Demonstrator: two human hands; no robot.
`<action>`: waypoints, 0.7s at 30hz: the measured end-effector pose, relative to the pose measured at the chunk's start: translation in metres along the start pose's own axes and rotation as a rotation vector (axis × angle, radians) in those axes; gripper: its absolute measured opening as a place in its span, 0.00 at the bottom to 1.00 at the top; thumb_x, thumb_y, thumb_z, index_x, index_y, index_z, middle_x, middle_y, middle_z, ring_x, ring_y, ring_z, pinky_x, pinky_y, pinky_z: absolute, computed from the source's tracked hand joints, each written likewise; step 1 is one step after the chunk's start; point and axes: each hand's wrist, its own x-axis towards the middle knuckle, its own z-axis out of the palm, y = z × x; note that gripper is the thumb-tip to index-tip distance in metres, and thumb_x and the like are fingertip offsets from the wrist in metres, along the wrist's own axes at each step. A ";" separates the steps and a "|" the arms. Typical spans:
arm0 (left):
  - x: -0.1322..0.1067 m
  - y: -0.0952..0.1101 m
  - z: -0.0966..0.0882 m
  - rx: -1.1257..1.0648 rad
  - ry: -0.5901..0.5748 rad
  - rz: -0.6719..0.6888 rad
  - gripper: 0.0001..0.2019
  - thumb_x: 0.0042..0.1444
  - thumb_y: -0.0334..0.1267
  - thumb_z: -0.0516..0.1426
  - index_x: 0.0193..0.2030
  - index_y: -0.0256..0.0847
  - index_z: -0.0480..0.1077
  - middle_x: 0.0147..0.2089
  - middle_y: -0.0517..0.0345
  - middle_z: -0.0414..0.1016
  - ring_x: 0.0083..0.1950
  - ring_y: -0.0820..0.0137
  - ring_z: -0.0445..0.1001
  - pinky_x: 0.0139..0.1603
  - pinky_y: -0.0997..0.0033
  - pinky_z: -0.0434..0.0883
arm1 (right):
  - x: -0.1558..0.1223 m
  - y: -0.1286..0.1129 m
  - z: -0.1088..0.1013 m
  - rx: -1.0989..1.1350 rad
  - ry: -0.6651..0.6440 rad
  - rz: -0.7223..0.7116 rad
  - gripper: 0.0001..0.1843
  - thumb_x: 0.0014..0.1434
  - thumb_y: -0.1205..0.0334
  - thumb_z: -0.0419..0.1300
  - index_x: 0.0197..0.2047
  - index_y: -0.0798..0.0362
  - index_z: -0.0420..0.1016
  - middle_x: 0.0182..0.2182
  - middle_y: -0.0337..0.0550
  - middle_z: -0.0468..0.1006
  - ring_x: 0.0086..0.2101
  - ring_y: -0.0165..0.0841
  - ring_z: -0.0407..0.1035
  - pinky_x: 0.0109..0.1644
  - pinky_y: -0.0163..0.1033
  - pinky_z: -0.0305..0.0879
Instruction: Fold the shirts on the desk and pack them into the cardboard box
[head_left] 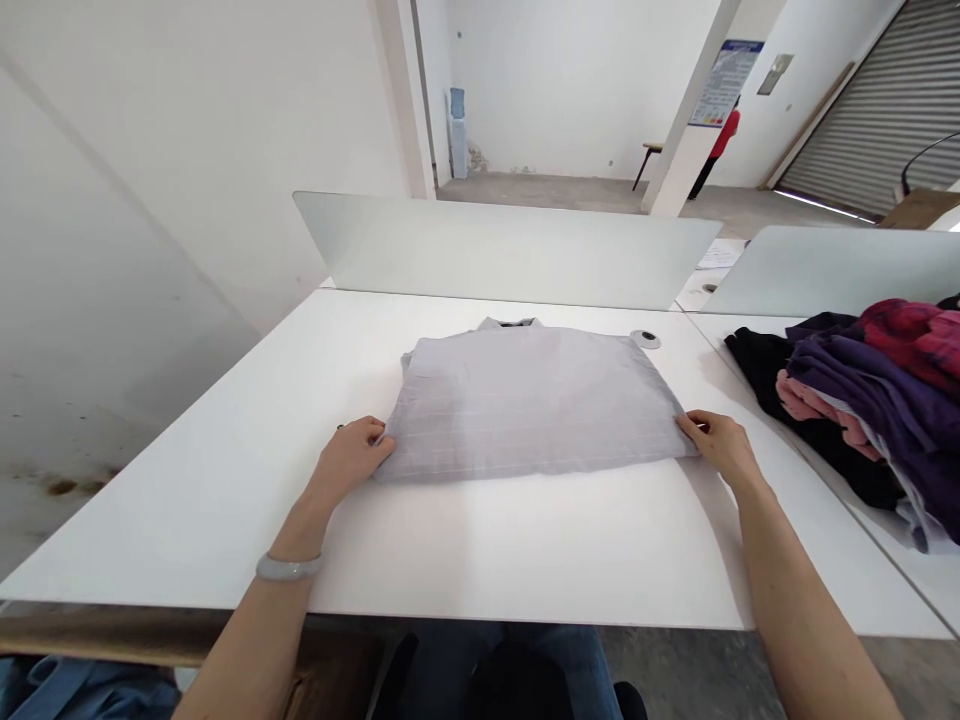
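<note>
A pale grey shirt (532,405) with faint white stripes lies folded flat on the white table (480,550), its collar (510,323) at the far side. My left hand (352,455) grips the near left corner of the shirt. My right hand (720,447) holds the near right corner, fingers curled over the edge. A pale bangle (288,567) circles my left wrist.
A heap of black, purple, pink and red clothes (862,400) lies on the adjoining table to the right. Frosted divider panels (502,250) stand along the far table edges. A round cable grommet (645,339) sits beyond the shirt. A person in red (722,140) stands far off.
</note>
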 end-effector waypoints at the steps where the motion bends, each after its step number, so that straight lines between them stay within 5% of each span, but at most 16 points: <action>1: 0.000 0.001 0.001 0.031 0.007 0.005 0.12 0.49 0.44 0.50 0.20 0.42 0.63 0.37 0.58 0.75 0.32 0.66 0.69 0.30 0.68 0.63 | 0.000 -0.001 0.000 0.003 0.005 0.009 0.23 0.54 0.42 0.52 0.35 0.52 0.77 0.24 0.43 0.75 0.29 0.37 0.67 0.35 0.40 0.61; 7: 0.002 0.009 -0.001 -0.002 0.116 -0.063 0.19 0.56 0.54 0.48 0.33 0.42 0.72 0.47 0.52 0.75 0.44 0.60 0.73 0.42 0.64 0.67 | 0.000 -0.003 0.005 0.003 0.036 0.006 0.24 0.56 0.42 0.52 0.40 0.52 0.77 0.28 0.45 0.76 0.33 0.38 0.69 0.37 0.40 0.61; 11: 0.030 0.022 -0.009 0.016 0.200 -0.043 0.24 0.58 0.58 0.48 0.42 0.42 0.74 0.54 0.50 0.72 0.52 0.57 0.71 0.51 0.61 0.66 | 0.001 0.001 0.007 -0.015 0.034 -0.026 0.24 0.56 0.42 0.51 0.41 0.52 0.77 0.27 0.44 0.75 0.31 0.38 0.68 0.36 0.40 0.61; 18: 0.095 0.047 0.012 0.083 0.096 -0.110 0.19 0.62 0.48 0.47 0.39 0.39 0.75 0.50 0.44 0.74 0.48 0.55 0.73 0.46 0.59 0.68 | 0.004 0.004 0.009 -0.027 0.060 -0.034 0.24 0.55 0.42 0.52 0.40 0.52 0.77 0.26 0.45 0.75 0.31 0.38 0.68 0.36 0.41 0.62; 21: 0.097 0.045 0.029 0.223 0.199 -0.090 0.17 0.63 0.40 0.46 0.41 0.38 0.74 0.51 0.41 0.72 0.53 0.51 0.70 0.48 0.56 0.67 | 0.004 0.003 0.011 -0.026 0.061 -0.070 0.22 0.55 0.44 0.52 0.38 0.51 0.77 0.27 0.44 0.76 0.31 0.38 0.69 0.37 0.41 0.62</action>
